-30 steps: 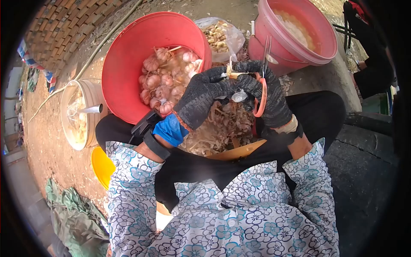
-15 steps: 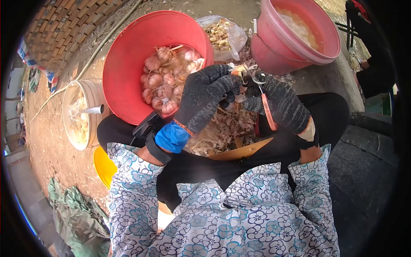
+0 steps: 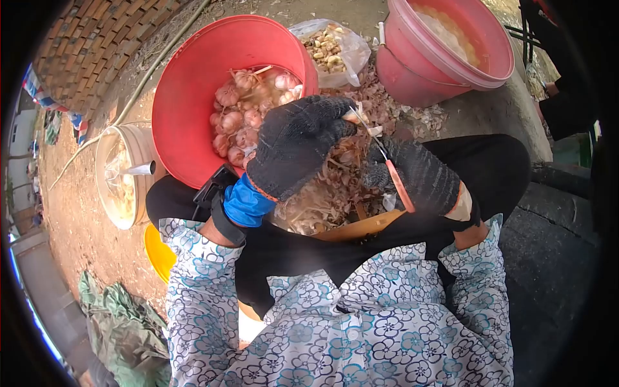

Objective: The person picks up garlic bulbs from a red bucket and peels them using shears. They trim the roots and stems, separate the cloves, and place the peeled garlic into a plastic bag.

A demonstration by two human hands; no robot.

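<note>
My left hand [image 3: 293, 145], in a dark grey knit glove, is closed around a garlic clove [image 3: 355, 117] that shows at its fingertips. My right hand [image 3: 422, 177], gloved the same way, grips a small knife [image 3: 400, 186] with an orange-pink handle. The thin blade points up and left and touches or nearly touches the clove; a small pale piece sits beside the blade. Below both hands, garlic skins and stalks [image 3: 316, 206] fill a container between my legs. Beside my left hand, garlic bulbs [image 3: 232, 122] lie in liquid in a red bucket [image 3: 187, 109].
A clear plastic bag [image 3: 351, 55] of peeled cloves stands behind the hands. A pink bucket [image 3: 412, 77] with pale contents is at the back right. To the left are a white bucket [image 3: 132, 174], a yellow container [image 3: 157, 253] and green cloth [image 3: 122, 329]. Another person's dark clothing [image 3: 567, 97] shows far right.
My left hand has shifted slightly left and down. The right hand has moved down and away from it, so the knife blade now shows plainly between them.
</note>
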